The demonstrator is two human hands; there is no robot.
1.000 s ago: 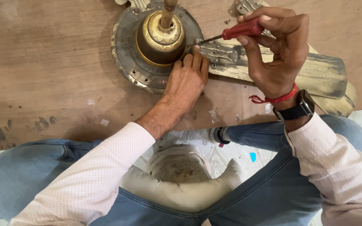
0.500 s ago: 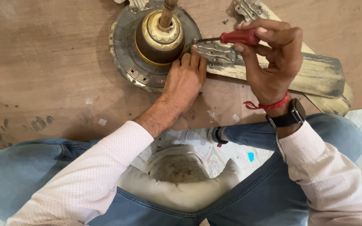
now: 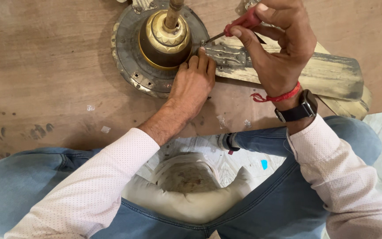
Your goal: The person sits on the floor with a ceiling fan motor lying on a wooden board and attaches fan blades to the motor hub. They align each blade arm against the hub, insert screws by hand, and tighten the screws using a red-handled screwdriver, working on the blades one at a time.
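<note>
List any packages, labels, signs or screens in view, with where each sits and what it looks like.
Smartwatch: on the wrist of the right hand, a dark rounded-rectangle case on a black band; its screen is seen nearly edge-on, dark and unlit.
Packages, labels, signs: none that I can make out on the wooden board or on the fan motor.

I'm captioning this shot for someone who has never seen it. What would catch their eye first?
Probably the old ceiling fan motor with its brass-coloured dome, lying on a wooden board at top centre. The left hand rests on its rim, while the right hand holds a red-handled screwdriver with its tip at the metal bracket of a worn, pale fan blade.
</note>
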